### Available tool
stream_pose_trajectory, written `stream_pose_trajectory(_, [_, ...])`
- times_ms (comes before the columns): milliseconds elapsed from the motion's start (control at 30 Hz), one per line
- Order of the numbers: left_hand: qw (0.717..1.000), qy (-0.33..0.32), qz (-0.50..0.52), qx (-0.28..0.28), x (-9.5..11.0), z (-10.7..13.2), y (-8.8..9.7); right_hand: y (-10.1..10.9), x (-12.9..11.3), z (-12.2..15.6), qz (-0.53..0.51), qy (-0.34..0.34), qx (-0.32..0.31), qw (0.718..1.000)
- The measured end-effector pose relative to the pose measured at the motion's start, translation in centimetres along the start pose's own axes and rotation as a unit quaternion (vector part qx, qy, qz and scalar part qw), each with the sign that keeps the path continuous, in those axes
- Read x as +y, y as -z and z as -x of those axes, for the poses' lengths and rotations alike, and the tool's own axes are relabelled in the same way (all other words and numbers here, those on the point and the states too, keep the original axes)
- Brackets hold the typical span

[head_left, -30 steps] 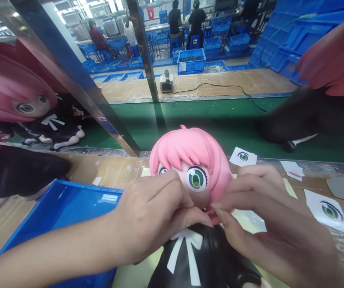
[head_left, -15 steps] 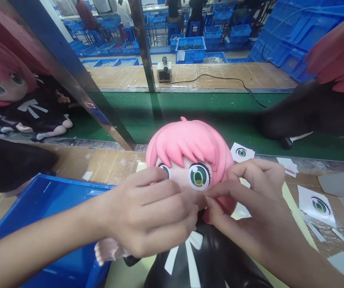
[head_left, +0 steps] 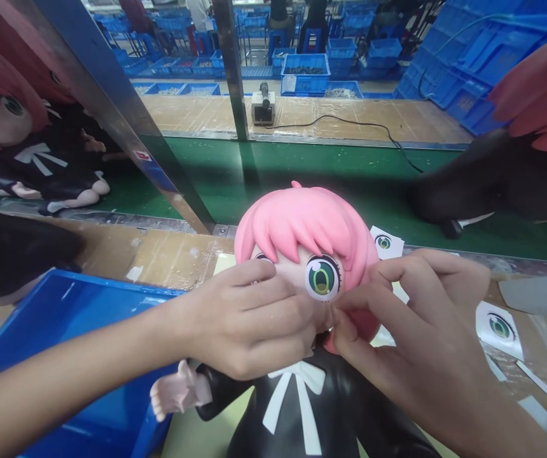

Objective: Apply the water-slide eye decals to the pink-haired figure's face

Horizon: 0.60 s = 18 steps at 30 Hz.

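- My left hand lies across the lower left of the face of the pink-haired doll, fingers curled against the cheek and covering most of one eye; its grip presses on the head rather than closing round it.
- My right hand meets the doll from the other side, thumb and forefinger pinched together right at the cheek just below the green eye sticker; I cannot tell whether anything thin sits in that pinch.
- The doll stands upright between both hands, facing me, on the tabletop, its black dress with the white bow below my knuckles.
- A blue bin sits under my left forearm.
- Loose eye stickers lie on the tabletop to the right, near my right hand.
- A green conveyor belt runs behind the doll.
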<state>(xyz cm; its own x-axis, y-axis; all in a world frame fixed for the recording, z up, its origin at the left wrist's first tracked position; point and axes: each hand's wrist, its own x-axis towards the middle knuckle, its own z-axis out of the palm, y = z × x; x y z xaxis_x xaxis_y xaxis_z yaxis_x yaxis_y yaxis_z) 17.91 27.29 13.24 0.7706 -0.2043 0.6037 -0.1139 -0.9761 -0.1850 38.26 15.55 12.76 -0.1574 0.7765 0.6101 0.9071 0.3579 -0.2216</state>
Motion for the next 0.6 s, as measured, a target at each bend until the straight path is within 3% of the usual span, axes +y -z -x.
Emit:
stream_pose_trajectory(67, [0.999, 0.031, 0.021, 0.008, -0.1, 0.1, 0.0, 0.1, 0.0, 0.1, -0.019, -0.014, -0.007, 1.000])
stream_pose_trajectory(133, [0.991, 0.102, 0.083, 0.015, 0.0, -0.1, 0.1, 0.4, -0.1, 0.1, -0.054, -0.038, -0.008, 0.998])
stream_pose_trajectory(200, [0.964, 0.192, 0.179, 0.024, 0.3, -0.6, 0.6, 0.7, -0.2, 0.0, -0.084, -0.055, -0.002, 0.995])
stream_pose_trajectory(400, [0.810, 0.416, 0.412, -0.033, 1.7, -2.6, 2.3, 1.0, -0.9, -1.0, -0.011, -0.020, 0.064, 0.998])
stream_pose_trajectory(500, [0.744, 0.469, 0.476, -0.025, 2.2, -3.2, 2.5, 1.2, -0.9, -0.8, 0.046, -0.002, 0.099, 0.994])
stream_pose_trajectory(600, [0.700, 0.494, 0.516, -0.017, 2.1, -3.7, 2.4, 1.6, -0.4, 0.0, 0.054, -0.010, 0.107, 0.993])
